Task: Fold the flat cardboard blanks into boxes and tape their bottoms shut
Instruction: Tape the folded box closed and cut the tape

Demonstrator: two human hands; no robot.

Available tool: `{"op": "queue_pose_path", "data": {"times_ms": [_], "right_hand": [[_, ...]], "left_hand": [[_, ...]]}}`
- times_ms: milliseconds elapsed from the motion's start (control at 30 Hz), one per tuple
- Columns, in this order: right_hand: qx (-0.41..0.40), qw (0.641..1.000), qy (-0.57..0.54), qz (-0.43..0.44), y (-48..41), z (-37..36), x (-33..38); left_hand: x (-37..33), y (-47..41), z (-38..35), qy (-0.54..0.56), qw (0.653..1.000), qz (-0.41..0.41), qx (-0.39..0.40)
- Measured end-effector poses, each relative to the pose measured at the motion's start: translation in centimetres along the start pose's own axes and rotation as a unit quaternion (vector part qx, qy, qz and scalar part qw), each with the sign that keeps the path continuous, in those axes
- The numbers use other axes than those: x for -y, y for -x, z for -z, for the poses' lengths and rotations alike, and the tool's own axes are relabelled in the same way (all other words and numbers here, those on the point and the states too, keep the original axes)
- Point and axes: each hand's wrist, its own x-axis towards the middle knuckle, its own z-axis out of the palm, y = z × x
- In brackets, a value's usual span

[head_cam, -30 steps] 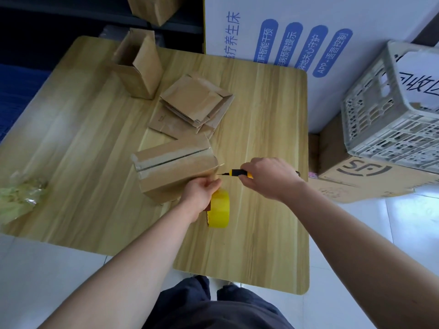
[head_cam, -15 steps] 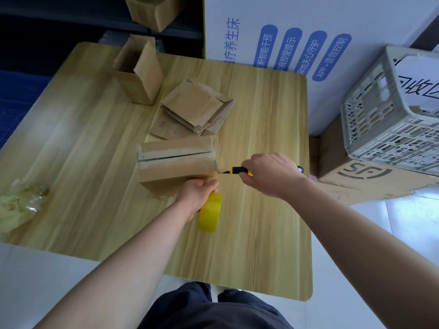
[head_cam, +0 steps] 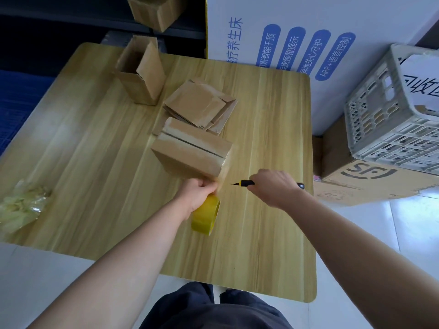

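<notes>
A folded cardboard box (head_cam: 190,150) lies bottom-up in the middle of the wooden table (head_cam: 273,129), its flaps closed along a seam. My left hand (head_cam: 198,192) grips a yellow tape roll (head_cam: 205,216) just in front of the box, and a clear strip of tape runs from the box's right end down to that hand. My right hand (head_cam: 273,186) holds a yellow and black utility knife (head_cam: 243,183), blade pointing left, a little right of the tape strip. Behind the box lies a stack of flat cardboard blanks (head_cam: 202,106).
An open upright box (head_cam: 142,74) stands at the table's far left. Crumpled yellowish plastic (head_cam: 22,205) lies at the left edge. To the right, off the table, a white plastic crate (head_cam: 392,110) sits on a large cardboard carton (head_cam: 370,179). Another box (head_cam: 153,10) sits on a shelf behind.
The box has turned so its right end swings toward me. My left hand with the roll has pulled back from it, and the knife blade now sits apart from the tape.
</notes>
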Motion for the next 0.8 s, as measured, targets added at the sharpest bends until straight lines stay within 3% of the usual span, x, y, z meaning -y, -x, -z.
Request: {"op": "queue_pose_path", "data": {"times_ms": [133,333,400,433,500,567,667,800], "right_hand": [[0.014,0.992,-0.115,-0.047,-0.6,-5.6,0.8],[0.02,0.982,-0.161,-0.102,-0.9,-10.6,1.5],[-0.037,0.97,-0.213,-0.11,-1.0,-9.8,1.7],[-0.103,0.955,-0.255,-0.111,-1.0,-8.9,1.8],[-0.278,0.902,-0.326,-0.064,-1.0,-6.0,2.2],[-0.36,0.879,-0.313,0.029,-1.5,-3.2,2.8],[-0.321,0.906,-0.232,0.147,-2.5,-1.3,3.3],[-0.284,0.925,-0.197,0.159,-2.6,-1.4,3.3]], "left_hand": [[-0.1,-0.1,0.3,-0.052,0.998,-0.03,-0.021],[0.7,-0.5,0.4,-0.098,0.993,-0.046,-0.044],[0.8,-0.5,0.4,-0.1,0.992,-0.053,-0.05],[0.8,-0.5,0.3,-0.107,0.991,-0.056,-0.055],[0.8,-0.5,0.3,-0.131,0.987,-0.067,-0.064],[0.8,-0.5,0.1,-0.161,0.981,-0.083,-0.074],[0.7,-0.7,-0.2,-0.199,0.969,-0.107,-0.105],[2.1,-0.2,0.0,-0.248,0.958,-0.061,-0.132]]}}
